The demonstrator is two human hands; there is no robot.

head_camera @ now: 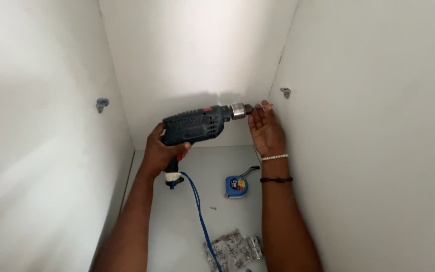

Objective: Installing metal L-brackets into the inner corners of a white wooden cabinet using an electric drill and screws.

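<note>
Our left hand (163,151) grips the drill (197,125), its bit at the cabinet's right wall (378,151); our open right hand (265,130) steadies the tip. One bracket (285,92) is already fixed above; loose hardware (232,249) lies near the floor's front edge.

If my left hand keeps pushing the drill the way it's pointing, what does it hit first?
Probably the white right side panel: the drill in the left hand points right, its bit tip by the right hand's fingertips.
</note>
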